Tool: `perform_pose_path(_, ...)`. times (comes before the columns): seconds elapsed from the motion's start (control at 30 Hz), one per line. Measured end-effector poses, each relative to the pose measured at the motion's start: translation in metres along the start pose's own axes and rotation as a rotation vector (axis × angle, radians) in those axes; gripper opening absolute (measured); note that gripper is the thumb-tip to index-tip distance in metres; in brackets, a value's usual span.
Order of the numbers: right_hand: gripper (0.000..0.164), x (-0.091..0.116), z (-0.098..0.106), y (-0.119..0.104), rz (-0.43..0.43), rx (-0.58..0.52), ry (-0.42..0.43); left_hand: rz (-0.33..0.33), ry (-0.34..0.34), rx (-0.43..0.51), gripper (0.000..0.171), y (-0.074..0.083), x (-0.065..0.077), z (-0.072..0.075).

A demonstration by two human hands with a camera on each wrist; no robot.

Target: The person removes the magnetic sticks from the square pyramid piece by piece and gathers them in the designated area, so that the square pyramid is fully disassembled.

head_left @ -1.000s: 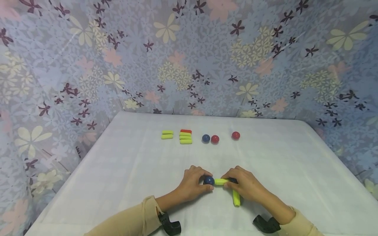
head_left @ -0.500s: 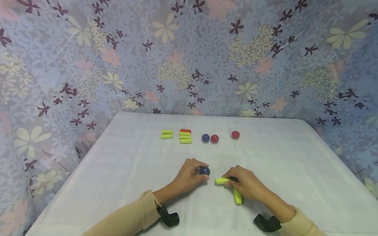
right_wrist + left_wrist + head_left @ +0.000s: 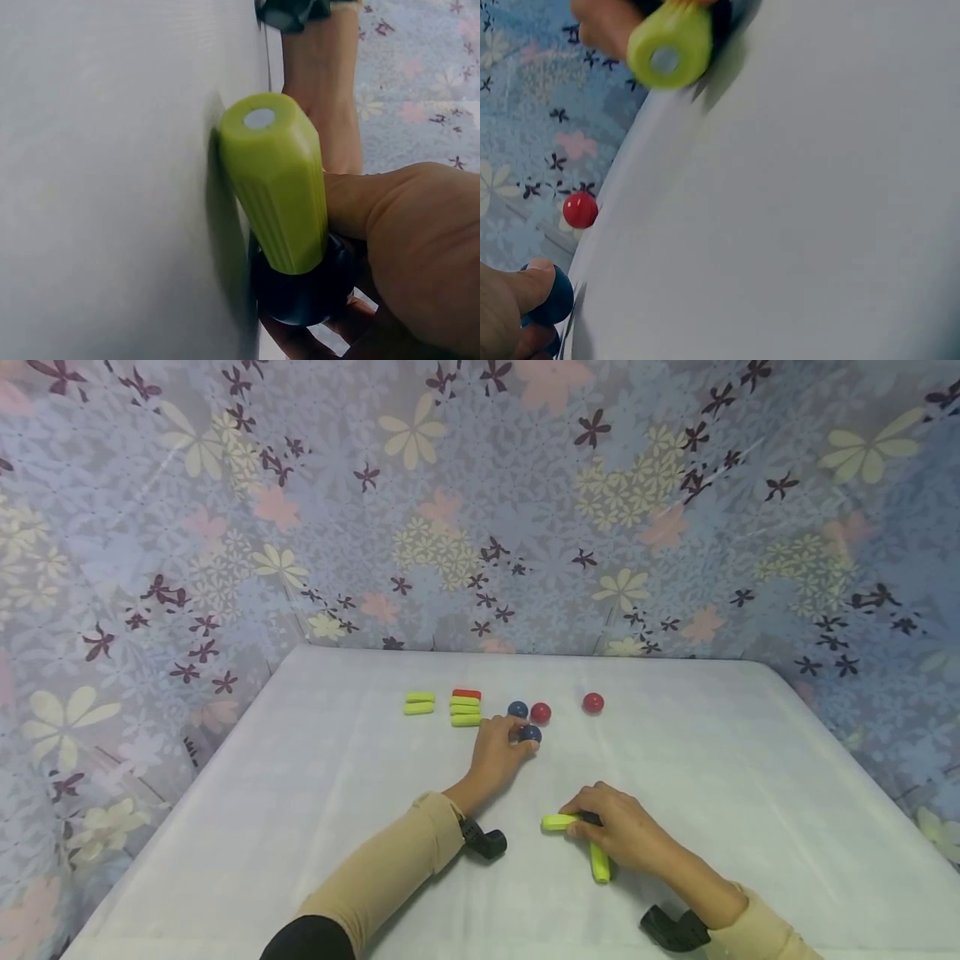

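My left hand point(image 3: 498, 750) pinches a dark blue ball point(image 3: 532, 734) between thumb and fingers, just in front of another blue ball point(image 3: 517, 709) and a red ball point(image 3: 541, 713). The left wrist view shows the thumb over the held ball point(image 3: 555, 300). Nearer the front, my right hand point(image 3: 626, 831) grips two yellow-green rods joined at a dark blue ball point(image 3: 304, 289). One rod point(image 3: 557, 822) points left; the other rod point(image 3: 600, 864) points toward the front edge. A round grey disc sits in the end of the yellow-green rod point(image 3: 274, 180) in the right wrist view.
Two yellow-green rods point(image 3: 419, 703) lie at the back left. Beside them is a row of several yellow-green rods point(image 3: 465, 711) with a red rod point(image 3: 467, 693) behind. A red ball point(image 3: 593, 702) sits apart to the right. Floral cloth point(image 3: 480, 510) hangs behind the white table point(image 3: 712, 752).
My left hand has drawn its blue ball away from the left-pointing rod and carried it to the back beside the loose balls. The right hand stays nearly in place with the rods.
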State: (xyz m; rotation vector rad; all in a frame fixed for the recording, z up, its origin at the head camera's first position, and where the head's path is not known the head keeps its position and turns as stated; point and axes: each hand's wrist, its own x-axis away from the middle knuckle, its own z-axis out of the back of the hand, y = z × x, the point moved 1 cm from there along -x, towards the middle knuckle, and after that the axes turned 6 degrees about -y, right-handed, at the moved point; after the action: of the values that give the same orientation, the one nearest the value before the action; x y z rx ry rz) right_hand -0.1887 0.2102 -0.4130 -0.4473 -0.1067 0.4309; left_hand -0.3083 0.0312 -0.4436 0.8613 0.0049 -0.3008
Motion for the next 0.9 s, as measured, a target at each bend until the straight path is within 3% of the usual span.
perform_pose_path(0.33, 0.016, -0.001, -0.001, 0.0, 0.021, 0.018, -0.006, 0.042, 0.048, -0.028, 0.038, 0.0, -0.023, -0.008)
perform_pose_path(0.6, 0.022, -0.001, -0.001, -0.001, 0.019, 0.019, -0.008, 0.067, 0.043, -0.027, 0.039, 0.003, -0.027, -0.007)
perform_pose_path(0.9, 0.033, 0.009, 0.016, 0.004, -0.079, 0.043, 0.01, 0.058, 0.053, -0.049, 0.039, 0.001, -0.028, -0.007)
